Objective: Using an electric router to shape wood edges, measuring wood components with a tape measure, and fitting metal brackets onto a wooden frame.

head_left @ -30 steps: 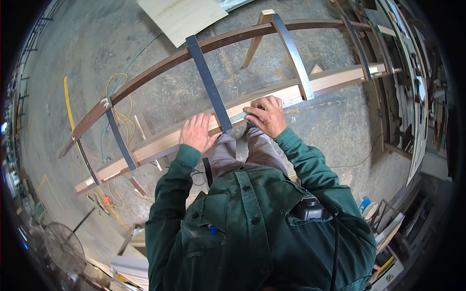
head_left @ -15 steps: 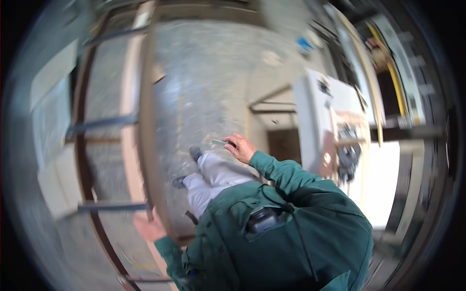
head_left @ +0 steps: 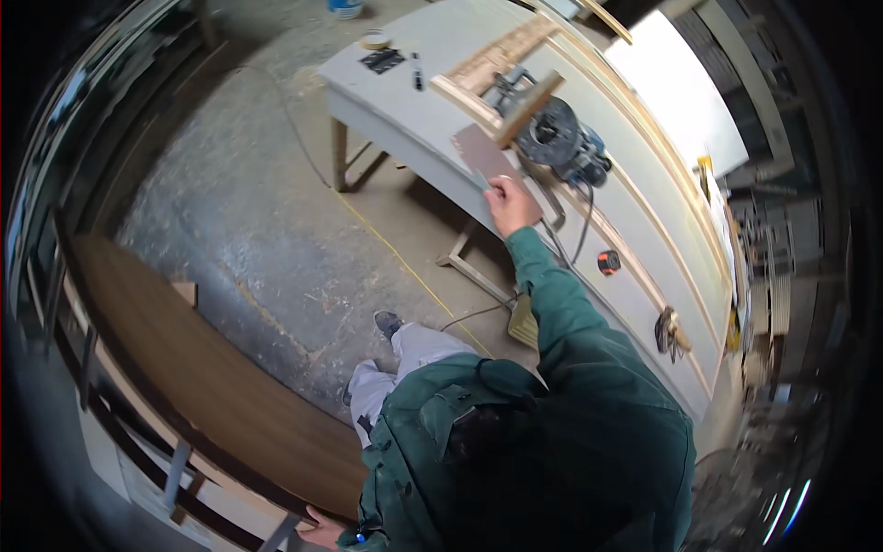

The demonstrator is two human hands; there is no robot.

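Note:
At the lower left, my left hand (head_left: pixel 320 531) lies against the edge of a long brown wooden panel (head_left: pixel 248 396), its fingers partly stretched out. My right hand (head_left: pixel 511 208) is closed on a thin pale-green strip (head_left: pixel 480 179), most of which its fingers cover. This hand is over the near edge of a large pale worktable (head_left: pixel 386 110), beside a flat brown board piece (head_left: pixel 482 151). Just beyond it on the table is a dark router (head_left: pixel 558 133) with a wooden bar (head_left: pixel 531 109) across it.
Long wooden strips (head_left: pixel 625 120) run along the table. A tape measure (head_left: pixel 608 262), a tape roll (head_left: pixel 374 40) and a marker (head_left: pixel 417 71) lie on it. A cable (head_left: pixel 290 120) trails over the concrete floor (head_left: pixel 248 221). Metal bars (head_left: pixel 177 474) cross the rack below the panel.
My view and body have turned to the right, toward the worktable. My right hand has gone from above the floor to the table edge, still with the strip. My left hand remains at the panel side.

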